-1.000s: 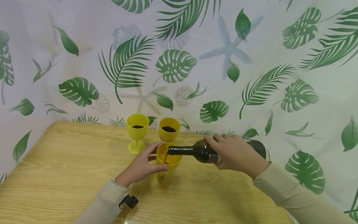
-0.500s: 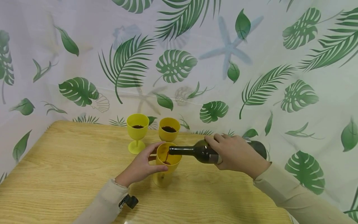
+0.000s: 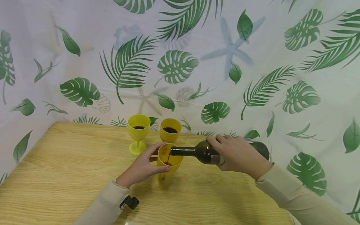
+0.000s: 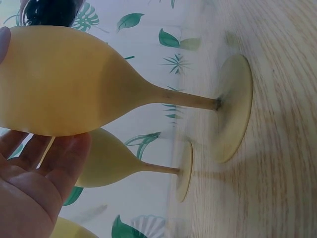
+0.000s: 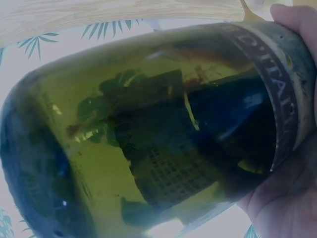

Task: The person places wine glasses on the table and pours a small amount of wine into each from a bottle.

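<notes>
My left hand (image 3: 143, 165) holds the bowl of a yellow goblet (image 3: 177, 168), thumb in front and fingers behind; in the left wrist view the goblet (image 4: 74, 79) has its foot on the table. With my right hand (image 3: 239, 156) I grip a dark green wine bottle (image 3: 206, 152), tilted nearly level, its mouth over the goblet's rim. A thin dark red stream runs from it, and a little liquid lies in the bowl's bottom. The right wrist view shows the see-through bottle (image 5: 148, 134) with a label and dark liquid inside.
Behind stand a lime-yellow goblet (image 3: 138, 132) on the left and an orange-yellow goblet (image 3: 170, 134), both with dark liquid inside. They stand on the wooden table (image 3: 70, 175) near its back edge. A leaf-printed curtain (image 3: 180, 68) hangs right behind.
The dark pool in the held goblet has grown a little while the stream keeps running. Both hands and the bottle stay almost in place.
</notes>
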`<move>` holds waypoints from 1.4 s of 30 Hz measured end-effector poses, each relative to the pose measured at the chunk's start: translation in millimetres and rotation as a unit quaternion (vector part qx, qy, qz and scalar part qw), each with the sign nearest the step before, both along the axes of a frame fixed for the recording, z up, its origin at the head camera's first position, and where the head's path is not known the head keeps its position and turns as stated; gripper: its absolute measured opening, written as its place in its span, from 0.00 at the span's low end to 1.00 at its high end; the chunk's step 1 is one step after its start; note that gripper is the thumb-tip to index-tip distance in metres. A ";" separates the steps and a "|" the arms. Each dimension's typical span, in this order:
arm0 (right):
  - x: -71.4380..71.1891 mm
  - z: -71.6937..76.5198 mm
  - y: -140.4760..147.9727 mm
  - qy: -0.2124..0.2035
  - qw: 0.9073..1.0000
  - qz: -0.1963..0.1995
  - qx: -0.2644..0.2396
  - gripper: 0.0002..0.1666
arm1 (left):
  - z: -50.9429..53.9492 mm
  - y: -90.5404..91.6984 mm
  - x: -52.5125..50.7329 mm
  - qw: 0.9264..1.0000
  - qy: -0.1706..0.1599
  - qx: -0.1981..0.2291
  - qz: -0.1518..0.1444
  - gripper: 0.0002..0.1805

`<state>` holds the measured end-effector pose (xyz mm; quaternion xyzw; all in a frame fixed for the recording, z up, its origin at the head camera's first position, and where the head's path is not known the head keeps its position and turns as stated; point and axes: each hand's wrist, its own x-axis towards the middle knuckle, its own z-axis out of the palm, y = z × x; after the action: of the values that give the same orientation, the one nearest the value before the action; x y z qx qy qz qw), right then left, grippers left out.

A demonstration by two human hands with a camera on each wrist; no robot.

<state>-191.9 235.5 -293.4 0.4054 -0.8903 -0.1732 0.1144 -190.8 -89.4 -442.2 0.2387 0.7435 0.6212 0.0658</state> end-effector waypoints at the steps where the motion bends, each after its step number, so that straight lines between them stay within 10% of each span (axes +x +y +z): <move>1: 0.1 0.1 0.0 -0.001 1.000 0.000 0.001 0.50 | 0.3 0.0 0.2 1.000 -0.001 -0.002 0.001 0.45; 42: -0.6 2.3 -1.2 -0.016 1.000 -0.015 0.005 0.50 | -1.1 0.0 -1.7 1.000 -0.006 -0.007 -0.001 0.45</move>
<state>-192.5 234.3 -291.0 0.3955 -0.8970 -0.1726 0.0954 -192.5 -89.4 -443.3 0.2351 0.7475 0.6171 0.0719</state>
